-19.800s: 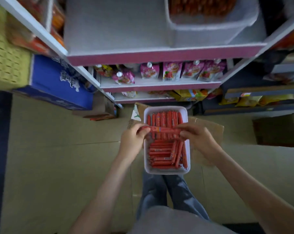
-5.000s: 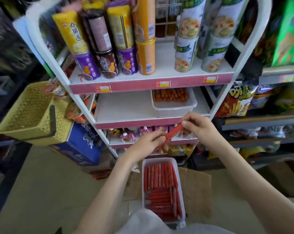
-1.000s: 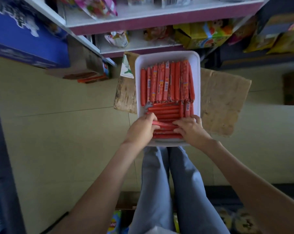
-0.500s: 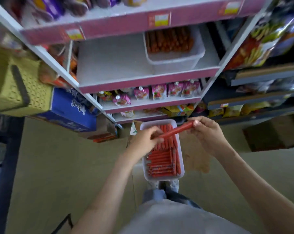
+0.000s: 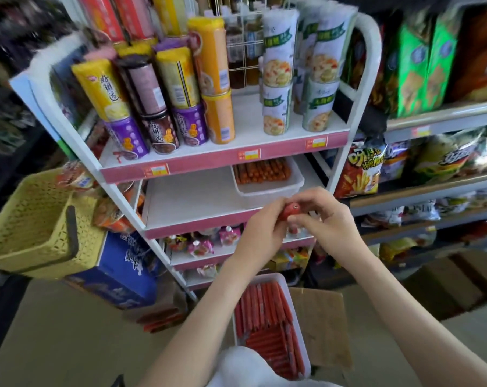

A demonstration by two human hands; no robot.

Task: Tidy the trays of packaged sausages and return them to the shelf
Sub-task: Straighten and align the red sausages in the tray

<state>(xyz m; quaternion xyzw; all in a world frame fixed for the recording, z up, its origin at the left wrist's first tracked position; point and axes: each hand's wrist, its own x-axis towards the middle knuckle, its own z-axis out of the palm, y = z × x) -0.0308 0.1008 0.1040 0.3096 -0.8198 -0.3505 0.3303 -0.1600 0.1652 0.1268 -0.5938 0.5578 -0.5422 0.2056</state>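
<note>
Both hands are up in front of the shelves, holding one red sausage stick in shiny wrap. The left hand has its fingers curled round the stick. The right hand pinches the end of it with thumb and fingertips.

Far below the fingers, a long white plastic tray sits on the floor on a flat brown cardboard sheet. It is full of red sausage sticks.

Just behind the fingers is a white shelf with a pink front edge. A second white plastic tray of sausages stands on it. A yellow plastic basket hangs far to the left of the fingers.
</note>
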